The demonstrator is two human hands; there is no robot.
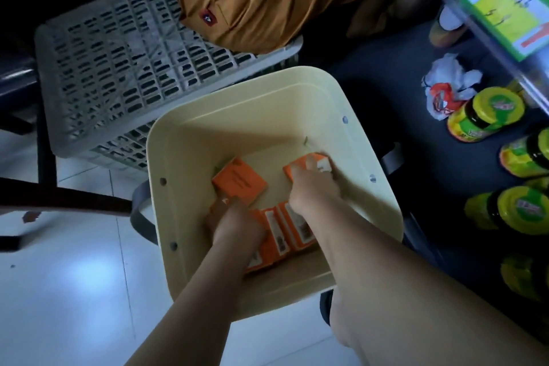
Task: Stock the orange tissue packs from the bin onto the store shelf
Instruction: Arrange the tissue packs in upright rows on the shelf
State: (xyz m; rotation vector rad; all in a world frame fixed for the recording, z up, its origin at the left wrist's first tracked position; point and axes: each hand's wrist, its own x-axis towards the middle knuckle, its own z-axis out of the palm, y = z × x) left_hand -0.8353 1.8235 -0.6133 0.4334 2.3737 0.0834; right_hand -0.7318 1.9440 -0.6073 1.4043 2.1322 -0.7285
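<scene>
Both hands in bin (190,140), right fingers (309,165) pinching orange pack (300,168), left fingers hidden

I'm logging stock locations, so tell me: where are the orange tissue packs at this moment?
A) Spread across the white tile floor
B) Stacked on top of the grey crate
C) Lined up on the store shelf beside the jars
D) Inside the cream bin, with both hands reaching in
D: the orange tissue packs lie on the bottom of the cream bin, where the left hand and right hand reach them.
</scene>
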